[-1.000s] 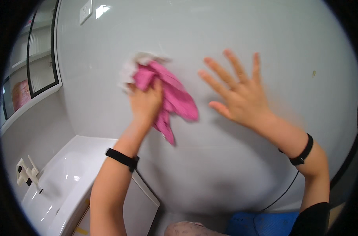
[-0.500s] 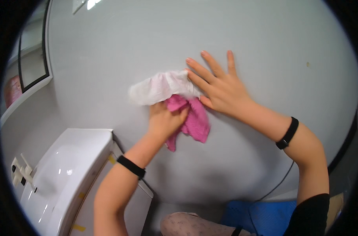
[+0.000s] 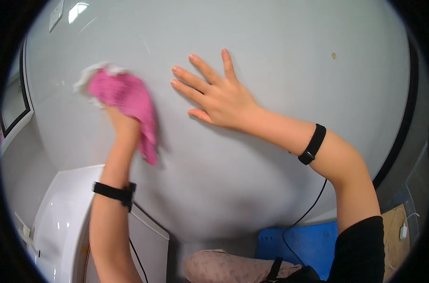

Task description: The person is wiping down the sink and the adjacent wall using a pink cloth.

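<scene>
A pink cloth (image 3: 122, 92) and a white cloth (image 3: 85, 81) are bunched together against the grey wall (image 3: 271, 37) at the upper left. My left hand (image 3: 116, 115) grips them; the cloths cover its fingers, and the pink one drapes down past the wrist. Flat on the wall, to the right of the cloths, lies my right hand (image 3: 224, 101), fingers spread and nothing in it. Each forearm wears a black strap.
At the lower left stands a white washbasin (image 3: 59, 207) with a tap (image 3: 26, 236). A mirror cabinet (image 3: 16, 94) hangs above it, and a socket plate (image 3: 56, 15) sits at the top left. Below, a blue mat (image 3: 313, 240) and a black cable (image 3: 311, 207) are near my leg.
My left hand has carried the cloths up and left along the wall, away from my right hand. The right hand still lies spread on the wall. The whole view has shifted.
</scene>
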Available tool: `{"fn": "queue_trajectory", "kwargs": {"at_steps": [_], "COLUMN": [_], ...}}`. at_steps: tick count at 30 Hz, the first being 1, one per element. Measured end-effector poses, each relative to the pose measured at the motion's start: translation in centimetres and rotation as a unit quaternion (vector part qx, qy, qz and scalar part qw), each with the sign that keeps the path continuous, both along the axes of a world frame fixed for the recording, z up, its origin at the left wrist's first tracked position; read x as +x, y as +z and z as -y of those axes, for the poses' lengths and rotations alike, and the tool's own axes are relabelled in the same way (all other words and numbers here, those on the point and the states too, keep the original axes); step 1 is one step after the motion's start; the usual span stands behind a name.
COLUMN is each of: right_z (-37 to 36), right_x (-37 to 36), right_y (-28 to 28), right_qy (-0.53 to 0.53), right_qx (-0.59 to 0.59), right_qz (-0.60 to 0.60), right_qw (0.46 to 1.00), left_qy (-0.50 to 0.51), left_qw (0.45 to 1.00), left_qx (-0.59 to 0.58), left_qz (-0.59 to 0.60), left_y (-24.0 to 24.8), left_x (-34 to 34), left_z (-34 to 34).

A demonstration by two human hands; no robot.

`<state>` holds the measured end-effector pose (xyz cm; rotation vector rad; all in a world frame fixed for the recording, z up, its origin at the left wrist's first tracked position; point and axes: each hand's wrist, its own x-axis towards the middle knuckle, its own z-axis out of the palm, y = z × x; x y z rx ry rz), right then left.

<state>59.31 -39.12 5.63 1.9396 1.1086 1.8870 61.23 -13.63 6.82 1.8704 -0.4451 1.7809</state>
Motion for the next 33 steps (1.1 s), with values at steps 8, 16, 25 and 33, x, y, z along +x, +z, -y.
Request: {"fn": "queue_trajectory", "kwargs": {"at_steps": [8,16,25,33], "right_z": [2.4,12.2,12.8,12.6], "right_x": [-0.3,-3.5,-2.7,-1.7], "right_y": [0.5,-6.2,-7.2,-7.9], "right_qy": [-0.034,-0.151,-0.138,-0.155], "right_qx": [-0.05,0.065,0.082,0.1], "right_qz": [0.025,-0.087,-0.045,-0.042], "right_qw": [0.998,0.983,0.986,0.982], "left_qy": [0.044,0.246,0.043,0.06], "left_qw": [0.957,0.95,0.872,0.957], "left_qx": [0.284,0.183,0.456,0.266], "left_qz": [-0.039,-0.064,-0.174,-0.103], "left_y": [-14.4,-5.7,-12.4,-16.2], "left_x": [-2.2,-0.8,-3.7,-1.9], "left_z": [5.7,-3.1,14.8,6.8]}}
